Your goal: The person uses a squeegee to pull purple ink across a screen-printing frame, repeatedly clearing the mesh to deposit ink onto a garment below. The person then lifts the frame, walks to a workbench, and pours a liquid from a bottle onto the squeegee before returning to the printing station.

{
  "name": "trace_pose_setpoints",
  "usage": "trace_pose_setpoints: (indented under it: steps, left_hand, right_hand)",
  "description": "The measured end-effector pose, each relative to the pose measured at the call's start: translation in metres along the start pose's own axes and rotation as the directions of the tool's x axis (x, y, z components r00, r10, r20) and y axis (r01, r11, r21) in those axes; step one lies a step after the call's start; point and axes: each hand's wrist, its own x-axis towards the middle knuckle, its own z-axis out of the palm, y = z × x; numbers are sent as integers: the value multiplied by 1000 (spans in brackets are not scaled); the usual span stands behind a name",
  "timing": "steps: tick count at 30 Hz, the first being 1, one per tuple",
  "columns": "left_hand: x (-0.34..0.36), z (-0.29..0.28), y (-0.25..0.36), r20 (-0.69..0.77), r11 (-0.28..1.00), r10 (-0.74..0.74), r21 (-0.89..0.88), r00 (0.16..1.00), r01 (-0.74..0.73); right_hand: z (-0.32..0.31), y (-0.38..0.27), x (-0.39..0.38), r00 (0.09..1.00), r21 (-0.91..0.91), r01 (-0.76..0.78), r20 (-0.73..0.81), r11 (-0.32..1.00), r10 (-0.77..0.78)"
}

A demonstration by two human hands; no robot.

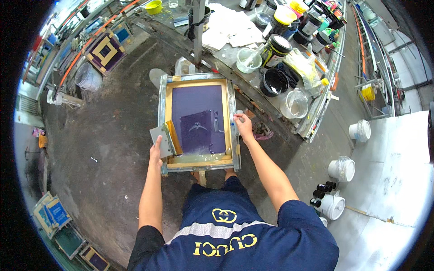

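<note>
A screen printing frame [168, 104] with a metal and wooden border lies tilted in front of me, its far end at the table edge. Its mesh [194, 97] is dark purple, with a darker rectangle around a small pale curved design. Wet streaks and pale residue show along the near end of the mesh. My left hand [156, 151] grips a squeegee [167, 140] with a grey handle and an amber blade, over the frame's left rail. At the right rail, my right hand [244, 127] is closed, fingertips pinched on the frame's edge.
Beyond the frame stands a worktable [221, 55] with white sheets [228, 27], ink jars [276, 47], a black tub [274, 82] and clear plastic tubs [294, 104]. More frames [106, 52] and a bucket [88, 77] stand at the left. White buckets [342, 169] line the right.
</note>
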Motion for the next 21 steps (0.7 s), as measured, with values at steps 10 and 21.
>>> trace_pose_setpoints:
  steps: [10, 21]
  left_hand:
    - [86, 4, -37, 109, 991, -12, -128, 994, 26]
    - [63, 34, -24, -121, 992, 117, -27, 986, -121]
  right_hand:
    - [-113, -100, -11, 967, -64, 208, -133, 976, -215]
    - [-353, -22, 178, 875, -261, 5, -465, 965, -131]
